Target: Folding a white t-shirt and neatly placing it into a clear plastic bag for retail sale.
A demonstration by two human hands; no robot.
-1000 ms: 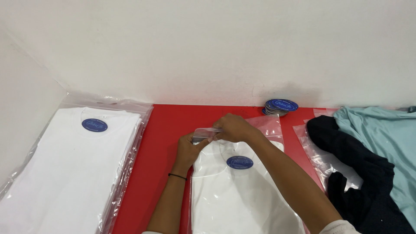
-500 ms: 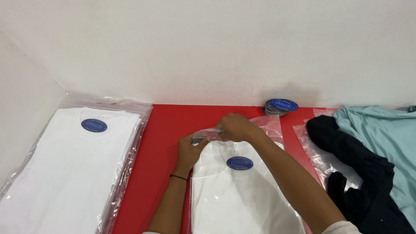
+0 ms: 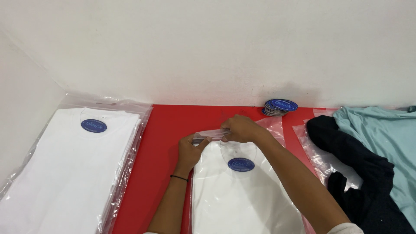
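A: Clear plastic is what both hands grip: the left hand (image 3: 189,149) pinches the left end of the folded flap (image 3: 211,134) of a transparent bag (image 3: 208,182), and the right hand (image 3: 241,128) is closed on the same flap just beside it, thumb under, fingers over.

B: Position of the bag?

A: Flat on the red bench (image 3: 164,130), centre foreground, flap end toward the wall. Inside lies a folded white shirt (image 3: 242,195) with a blue oval label (image 3: 241,164) below the collar. A thin black band (image 3: 177,177) circles the left wrist.

B: Surroundings?

A: Left: a stack of bagged white shirts (image 3: 69,169), its top one bearing the same blue label, well apart from the hands. Behind the right hand, against the wall: a small pile of blue oval stickers (image 3: 280,106). Right: a black garment (image 3: 359,173) and a pale teal garment (image 3: 385,138) lying over further clear bags (image 3: 318,158).
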